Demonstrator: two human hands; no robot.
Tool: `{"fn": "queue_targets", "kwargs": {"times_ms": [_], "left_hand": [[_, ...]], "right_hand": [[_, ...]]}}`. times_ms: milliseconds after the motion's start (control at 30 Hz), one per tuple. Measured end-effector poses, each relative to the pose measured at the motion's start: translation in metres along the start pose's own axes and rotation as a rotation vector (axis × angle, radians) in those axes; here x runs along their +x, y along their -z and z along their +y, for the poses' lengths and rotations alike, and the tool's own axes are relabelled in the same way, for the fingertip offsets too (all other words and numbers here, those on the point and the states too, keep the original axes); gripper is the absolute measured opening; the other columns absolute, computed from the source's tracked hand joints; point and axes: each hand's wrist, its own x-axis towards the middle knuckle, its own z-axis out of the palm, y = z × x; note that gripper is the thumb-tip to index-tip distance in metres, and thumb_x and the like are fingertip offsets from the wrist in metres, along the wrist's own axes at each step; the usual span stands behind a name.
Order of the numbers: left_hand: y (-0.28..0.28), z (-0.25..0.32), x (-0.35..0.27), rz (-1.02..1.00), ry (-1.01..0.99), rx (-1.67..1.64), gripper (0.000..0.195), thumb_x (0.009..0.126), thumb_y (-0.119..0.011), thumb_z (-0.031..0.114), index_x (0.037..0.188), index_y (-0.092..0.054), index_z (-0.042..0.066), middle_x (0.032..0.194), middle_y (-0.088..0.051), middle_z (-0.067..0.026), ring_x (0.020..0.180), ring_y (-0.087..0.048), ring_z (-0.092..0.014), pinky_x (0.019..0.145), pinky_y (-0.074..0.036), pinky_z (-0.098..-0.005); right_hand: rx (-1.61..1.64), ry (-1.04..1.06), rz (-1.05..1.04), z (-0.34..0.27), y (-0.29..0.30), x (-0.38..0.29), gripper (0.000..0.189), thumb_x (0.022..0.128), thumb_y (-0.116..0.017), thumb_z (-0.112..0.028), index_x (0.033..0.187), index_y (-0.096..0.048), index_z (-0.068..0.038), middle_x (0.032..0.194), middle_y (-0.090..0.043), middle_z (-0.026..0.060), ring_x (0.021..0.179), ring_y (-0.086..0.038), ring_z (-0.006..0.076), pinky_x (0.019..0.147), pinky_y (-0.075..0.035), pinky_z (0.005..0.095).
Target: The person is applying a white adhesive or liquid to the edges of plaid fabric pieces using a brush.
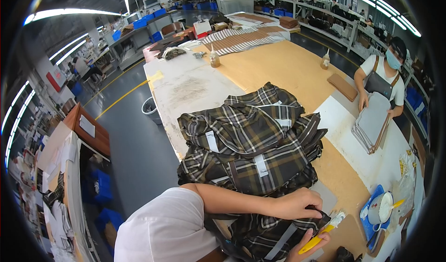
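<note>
My left hand reaches across from the left and pinches the edge of a dark plaid fabric piece with a pale strip on it. Below it, my right hand grips a yellow-handled brush, its bristles coated in white paste. The thumb of that hand rests against the plaid fabric. Just beyond my left forearm lies a heap of plaid fabric pieces, with white labels and zippers on some of them. A grey flat sheet shows partly under the work.
To the right, a white pot of paste with another yellow brush stands on a blue tray. A co-worker across the table holds a stack of grey panels. Two squeeze bottles stand farther back. A bin is beside the table.
</note>
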Motion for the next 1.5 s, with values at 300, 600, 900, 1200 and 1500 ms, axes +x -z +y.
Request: {"fn": "queue_targets", "kwargs": {"times_ms": [300, 600, 900, 1200, 1500], "left_hand": [[-0.001, 0.063, -0.060, 0.128, -0.381, -0.118, 0.010, 0.080, -0.059, 0.006, 0.085, -0.058, -0.002, 0.079, -0.058, -0.0115, 0.074, -0.056, -0.027, 0.065, -0.043, -0.0331], [0.027, 0.108, -0.090, 0.254, -0.431, 0.001, 0.012, 0.080, -0.060, 0.009, 0.087, -0.060, -0.001, 0.077, -0.059, -0.0108, 0.068, -0.057, -0.025, 0.059, -0.044, -0.0314], [0.078, 0.186, -0.045, 0.238, -0.329, -0.021, 0.015, 0.081, -0.060, 0.010, 0.092, -0.062, 0.000, 0.080, -0.063, -0.0105, 0.070, -0.060, -0.022, 0.062, -0.046, -0.0281], [0.109, 0.222, -0.036, 0.278, -0.114, -0.084, 0.015, 0.085, -0.057, 0.015, 0.084, -0.057, 0.001, 0.060, -0.055, -0.0062, 0.050, -0.050, -0.011, 0.048, -0.038, -0.0241], [0.118, 0.200, -0.071, 0.590, -0.095, -0.163, 0.018, 0.088, -0.052, 0.016, 0.080, -0.047, 0.001, 0.055, -0.044, -0.0017, 0.049, -0.036, -0.008, 0.045, -0.030, -0.0253]], "right_hand": [[0.202, 0.268, -0.078, -0.070, 0.023, -0.011, 0.031, 0.083, -0.058, -0.005, 0.095, -0.029, -0.005, 0.098, -0.042, 0.0180, 0.089, -0.046, 0.0253, 0.083, -0.041, 0.0360], [0.385, 0.516, -0.310, -0.124, 0.011, 0.011, 0.035, 0.082, -0.057, -0.001, 0.096, -0.026, -0.008, 0.107, -0.050, 0.0205, 0.090, -0.055, 0.0255, 0.076, -0.046, 0.0314], [0.363, 0.506, -0.315, -0.209, 0.019, 0.077, 0.035, 0.080, -0.061, -0.003, 0.094, -0.029, -0.008, 0.101, -0.053, 0.0179, 0.084, -0.055, 0.0222, 0.069, -0.047, 0.0285], [0.400, 0.347, -0.287, -0.242, 0.015, 0.098, 0.033, 0.079, -0.063, -0.005, 0.093, -0.034, -0.008, 0.099, -0.051, 0.0173, 0.091, -0.053, 0.0222, 0.080, -0.044, 0.0340], [0.332, 0.286, -0.316, -0.266, -0.019, 0.076, 0.029, 0.078, -0.056, -0.006, 0.095, -0.033, -0.008, 0.092, -0.044, 0.0087, 0.084, -0.042, 0.0148, 0.077, -0.033, 0.0277]]}}
